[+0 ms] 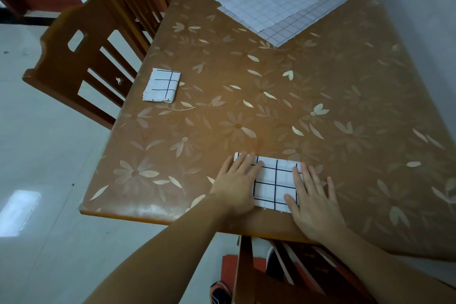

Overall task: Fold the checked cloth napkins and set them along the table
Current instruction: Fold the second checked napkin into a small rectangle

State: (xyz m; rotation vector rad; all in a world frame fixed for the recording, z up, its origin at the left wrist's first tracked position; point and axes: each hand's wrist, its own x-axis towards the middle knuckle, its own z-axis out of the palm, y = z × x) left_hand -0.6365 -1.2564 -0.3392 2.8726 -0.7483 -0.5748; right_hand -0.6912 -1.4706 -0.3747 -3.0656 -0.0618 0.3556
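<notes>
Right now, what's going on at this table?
A person is folding checked napkins. Both hands lie flat on a partly folded napkin near the table's front edge: the left hand presses its left end, the right hand its right end, fingers straight. One finished folded napkin already sits by the table's left edge, in front of a wooden chair. At the far end, a stack of unfolded napkins lies flat, waiting.

Left hand [238, 180], right hand [312, 201] flat on half-folded napkin [275, 184], table [320, 106].
</notes>
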